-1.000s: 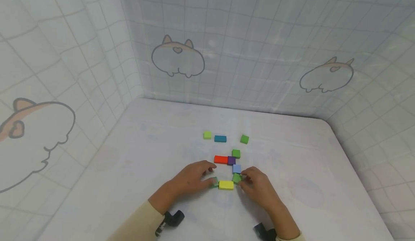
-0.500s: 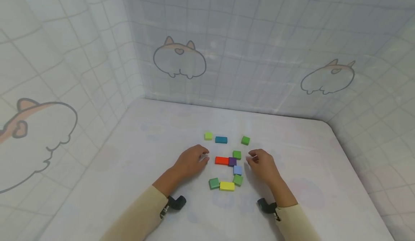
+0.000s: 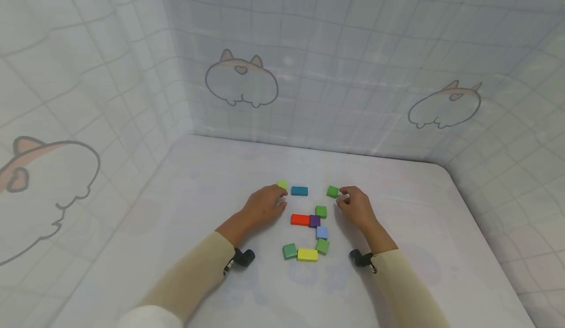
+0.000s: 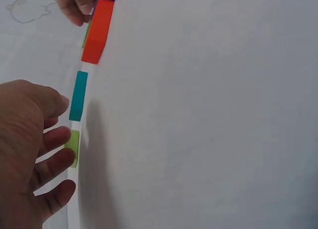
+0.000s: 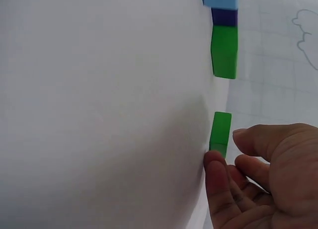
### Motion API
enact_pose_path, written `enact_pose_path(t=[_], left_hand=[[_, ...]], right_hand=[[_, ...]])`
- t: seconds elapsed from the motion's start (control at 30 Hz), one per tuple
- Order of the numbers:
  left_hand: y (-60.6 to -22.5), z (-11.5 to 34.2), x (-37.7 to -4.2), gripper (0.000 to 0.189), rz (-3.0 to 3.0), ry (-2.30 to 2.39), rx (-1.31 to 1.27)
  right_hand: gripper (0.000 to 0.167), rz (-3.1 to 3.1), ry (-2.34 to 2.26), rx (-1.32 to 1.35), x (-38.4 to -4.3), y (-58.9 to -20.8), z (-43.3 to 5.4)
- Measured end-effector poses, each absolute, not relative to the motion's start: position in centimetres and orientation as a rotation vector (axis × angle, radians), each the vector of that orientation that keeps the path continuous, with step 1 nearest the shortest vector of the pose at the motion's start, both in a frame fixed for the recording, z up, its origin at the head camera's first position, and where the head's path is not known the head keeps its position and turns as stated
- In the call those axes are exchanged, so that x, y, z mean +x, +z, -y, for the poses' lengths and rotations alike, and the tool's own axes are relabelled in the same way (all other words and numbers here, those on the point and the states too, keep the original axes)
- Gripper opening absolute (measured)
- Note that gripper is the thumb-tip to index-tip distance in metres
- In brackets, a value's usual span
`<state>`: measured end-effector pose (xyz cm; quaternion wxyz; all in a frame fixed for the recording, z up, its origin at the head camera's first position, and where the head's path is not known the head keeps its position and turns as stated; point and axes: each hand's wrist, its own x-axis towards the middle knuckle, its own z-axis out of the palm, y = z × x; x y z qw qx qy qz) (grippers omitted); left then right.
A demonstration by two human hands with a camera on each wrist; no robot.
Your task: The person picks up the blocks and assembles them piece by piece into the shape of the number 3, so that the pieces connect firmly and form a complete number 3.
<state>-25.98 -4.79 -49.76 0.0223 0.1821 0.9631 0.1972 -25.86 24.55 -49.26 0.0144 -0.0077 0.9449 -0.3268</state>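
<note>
My left hand (image 3: 265,204) hovers by the lime-green block (image 3: 282,184) and partly covers it in the head view. Its fingers are loosely bent, and the left wrist view shows nothing pinched between thumb and fingers. Just right of them lies a dark blue block (image 3: 299,191). On the other side, my right hand (image 3: 358,208) is at a green cube (image 3: 333,191). In the right wrist view one fingertip (image 5: 216,177) is at the cube's near end, whether touching I cannot tell; the thumb (image 5: 248,139) stands apart from it.
Nearer me, a bent row runs from a green cube (image 3: 321,212) past red (image 3: 300,219), purple (image 3: 315,221) and light blue (image 3: 321,233) blocks to another green cube (image 3: 322,246), a yellow block (image 3: 307,255) and a blue-green cube (image 3: 290,251). A patterned curtain (image 3: 326,73) closes the back.
Both hands have left the nearest blocks and moved forward, the left to the lime-green block, the right to the far green cube. The blue-green cube, partly covered before, now shows whole.
</note>
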Motion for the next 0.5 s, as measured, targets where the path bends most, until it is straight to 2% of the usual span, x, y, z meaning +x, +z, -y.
enact_pose_path(t=[0.17,0.5], left_hand=[[-49.8,4.4,-27.2,0.036,-3.020,0.507,0.674],[-49.5,3.0,-29.1,0.029,-3.129,0.305,0.876]], right_hand=[[0.041,-2.958,-0.999,-0.062,-27.1,-49.5,-24.5],[0.035,-2.980,-0.922,-0.146,-27.9,-49.1,-24.3]])
